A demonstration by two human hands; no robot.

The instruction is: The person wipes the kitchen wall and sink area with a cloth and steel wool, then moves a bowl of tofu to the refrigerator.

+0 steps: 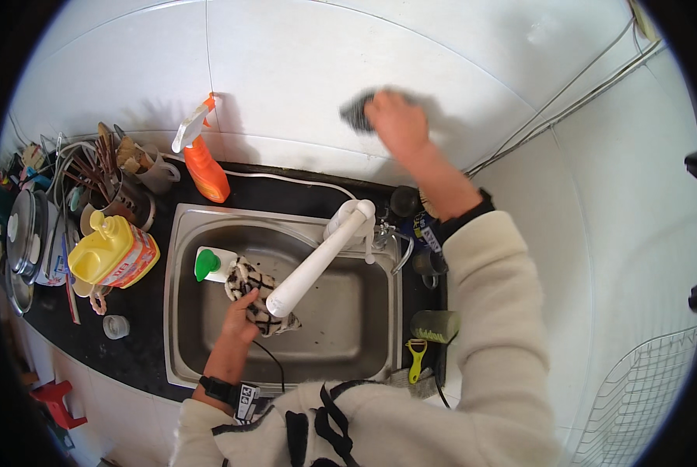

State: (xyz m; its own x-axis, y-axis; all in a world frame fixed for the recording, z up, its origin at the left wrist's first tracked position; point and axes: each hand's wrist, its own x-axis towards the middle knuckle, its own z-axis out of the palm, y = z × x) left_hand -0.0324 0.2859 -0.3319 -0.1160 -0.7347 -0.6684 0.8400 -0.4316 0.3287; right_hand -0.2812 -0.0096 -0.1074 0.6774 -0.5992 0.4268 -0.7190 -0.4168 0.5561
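Observation:
Against the white tiled wall (302, 70), above the back edge of the counter, my right hand (398, 122) presses a dark grey scrubbing pad (357, 112), blurred by motion. My left hand (244, 318) is over the steel sink (337, 335) and grips a cream and black checked cloth (255, 286). Beside that cloth, a white bottle with a green top (208, 264) is in the sink's left part. The long white tap spout (319, 262) reaches across the basin and partly covers the cloth.
An orange spray bottle (207, 172) stands behind the sink, with a yellow pump bottle (115, 251) to its left. Utensil holders and pots crowd the far left. At right are a green glass (436, 326), a yellow-green peeler (416, 359) and wall cables (564, 105).

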